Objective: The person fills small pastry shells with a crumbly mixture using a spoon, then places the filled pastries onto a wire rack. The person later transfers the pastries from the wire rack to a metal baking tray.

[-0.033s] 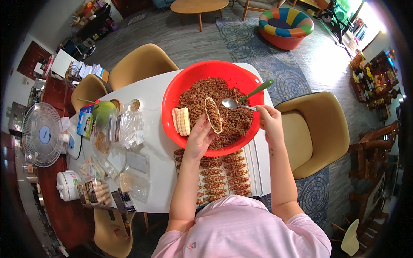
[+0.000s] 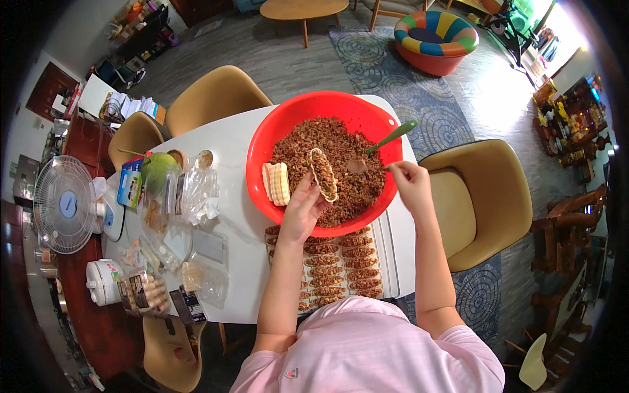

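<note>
My left hand (image 2: 303, 208) grips a boat-shaped wafer shell (image 2: 324, 175) heaped with a brown, crumbly mixture, holding it over the big red bowl (image 2: 261, 147). Pinched in my right hand (image 2: 411, 188), at the bowl's right rim, is a metal spoon (image 2: 357, 166); its head is at the loose brown mixture (image 2: 311, 134), and its handle is hard to see. A stack of pale unfilled shells (image 2: 276, 185) rests in the bowl, left of my left hand. A green-handled utensil (image 2: 396, 135) leans out over the far right rim.
Filled shells (image 2: 327, 271) lie in rows in front of the bowl, close to my body. On the left of the white table (image 2: 246, 262) are plastic packaging (image 2: 198, 196), a green fruit (image 2: 158, 171) and a fan (image 2: 67, 204). A tan chair (image 2: 491, 203) stands at the right.
The spoon's head has gone from bright silver above the mixture to lower and slightly right, now brownish against it. My right hand has shifted slightly; my left hand is nearly still.
</note>
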